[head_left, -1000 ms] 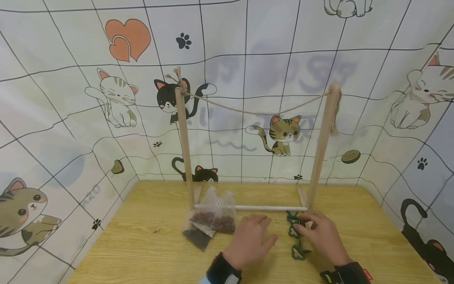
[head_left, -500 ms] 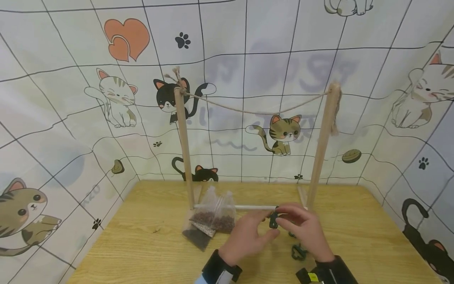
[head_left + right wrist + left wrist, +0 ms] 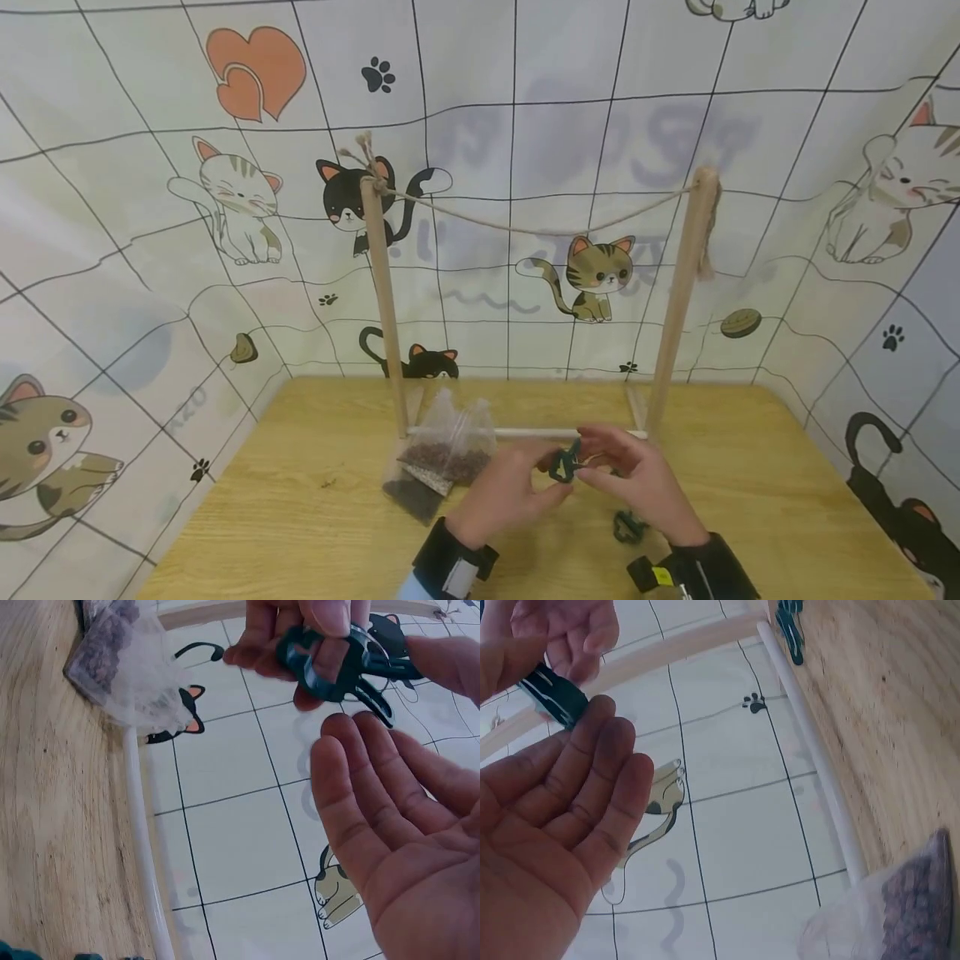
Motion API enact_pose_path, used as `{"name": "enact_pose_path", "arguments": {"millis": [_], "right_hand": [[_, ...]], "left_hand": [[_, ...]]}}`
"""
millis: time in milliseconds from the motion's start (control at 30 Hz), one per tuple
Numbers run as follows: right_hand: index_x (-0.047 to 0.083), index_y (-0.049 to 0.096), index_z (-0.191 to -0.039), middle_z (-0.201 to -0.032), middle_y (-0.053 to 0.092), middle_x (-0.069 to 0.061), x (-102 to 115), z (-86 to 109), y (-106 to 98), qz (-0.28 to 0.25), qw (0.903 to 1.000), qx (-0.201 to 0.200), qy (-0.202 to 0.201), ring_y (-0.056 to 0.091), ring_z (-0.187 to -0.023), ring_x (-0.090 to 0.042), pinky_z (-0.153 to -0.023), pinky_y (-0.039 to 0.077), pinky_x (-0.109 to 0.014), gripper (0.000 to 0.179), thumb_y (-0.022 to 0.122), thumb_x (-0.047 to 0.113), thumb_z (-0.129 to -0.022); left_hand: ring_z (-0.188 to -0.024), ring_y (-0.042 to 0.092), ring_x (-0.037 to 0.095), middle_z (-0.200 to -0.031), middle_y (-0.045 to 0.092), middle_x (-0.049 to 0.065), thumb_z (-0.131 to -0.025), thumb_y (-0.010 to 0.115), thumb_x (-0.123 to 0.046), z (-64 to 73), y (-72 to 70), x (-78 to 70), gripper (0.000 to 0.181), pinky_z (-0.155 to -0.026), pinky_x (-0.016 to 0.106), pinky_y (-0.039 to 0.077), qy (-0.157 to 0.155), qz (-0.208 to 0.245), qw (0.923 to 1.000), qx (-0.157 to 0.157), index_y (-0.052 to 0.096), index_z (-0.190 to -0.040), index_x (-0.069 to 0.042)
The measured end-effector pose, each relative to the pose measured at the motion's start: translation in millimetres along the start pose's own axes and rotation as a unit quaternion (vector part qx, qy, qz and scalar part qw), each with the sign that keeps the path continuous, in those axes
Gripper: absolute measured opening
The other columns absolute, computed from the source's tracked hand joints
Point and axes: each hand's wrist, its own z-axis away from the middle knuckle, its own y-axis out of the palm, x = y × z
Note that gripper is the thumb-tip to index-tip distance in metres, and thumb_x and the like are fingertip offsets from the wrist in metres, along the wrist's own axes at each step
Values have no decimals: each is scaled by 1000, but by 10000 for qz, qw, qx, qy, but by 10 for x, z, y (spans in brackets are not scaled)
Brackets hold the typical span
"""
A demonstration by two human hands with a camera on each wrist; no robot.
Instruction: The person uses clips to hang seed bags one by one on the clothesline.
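Observation:
My left hand (image 3: 502, 492) pinches a small green plastic plant clip (image 3: 562, 467) between thumb and fingers. In the right wrist view that clip (image 3: 322, 671) shows rounded, scalloped jaws and two handles, with a thin wire ring around it. My right hand (image 3: 645, 483) is close on the other side, its thumb at the handle end and its fingers fairly straight just below the handles; whether they touch is hard to tell. Another green clip (image 3: 628, 527) lies on the table below my right hand. More green clip parts (image 3: 789, 630) show on the table in the left wrist view.
A wooden frame with two posts (image 3: 678, 308), a sagging twine (image 3: 517, 229) and a white bottom rod (image 3: 525, 432) stands at the back. Mesh bags of brown pieces (image 3: 468, 462) and a dark flat packet (image 3: 412, 497) lie left on the wooden table (image 3: 300, 500).
My right hand has picked up a clip from the table at the right and brought it left to my left hand. The left hand now pinches it, and the clip has turned.

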Motion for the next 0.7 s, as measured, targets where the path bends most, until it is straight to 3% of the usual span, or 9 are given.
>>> {"name": "enact_pose_path", "arguments": {"millis": [167, 400, 467, 600, 700], "right_hand": [[5, 58, -118, -101, 64, -12, 7, 14, -13, 221, 9992, 114, 302, 64, -89, -17, -76, 53, -33, 38, 67, 13, -82], [3, 60, -113, -97, 66, -11, -9, 21, -12, 439, 9983, -33, 371, 65, -83, -14, -71, 53, -34, 34, 68, 15, -82], [4, 62, -111, -96, 68, -8, -18, 21, -11, 544, 9971, -182, 506, 65, -82, -13, -70, 53, -33, 34, 69, 19, -81], [10, 64, -107, -95, 68, -5, -19, 28, -30, 669, 9932, -422, 857, 66, -81, -12, -69, 54, -32, 32, 71, 25, -79], [13, 65, -104, -95, 68, -5, -5, 33, -66, 708, 9905, -469, 1081, 66, -81, -11, -68, 54, -33, 30, 70, 28, -80]], "left_hand": [[-75, 47, -2, -85, 53, -15, -85, 63, -35, -4, -35, 45, 17, -66, 10, 37, 155, -170, 9997, 117, 57, -98, -28], [-78, 48, -3, -88, 56, -14, -84, 63, -36, -12, -54, 63, 23, -68, 8, 38, 339, -216, 9992, 67, 59, -105, -27], [-82, 51, -2, -93, 58, -13, -85, 63, -36, 0, -75, 70, 28, -70, 10, 39, 254, -187, 9994, 137, 59, -111, -26], [-89, 54, 3, -101, 59, -9, -86, 62, -36, 41, -154, 122, 37, -72, 14, 42, -232, -150, 9993, 253, 57, -120, -23], [-92, 54, 8, -106, 58, -4, -86, 62, -34, 59, -219, 205, 41, -72, 18, 44, -589, -244, 9979, 64, 57, -124, -18]]}}
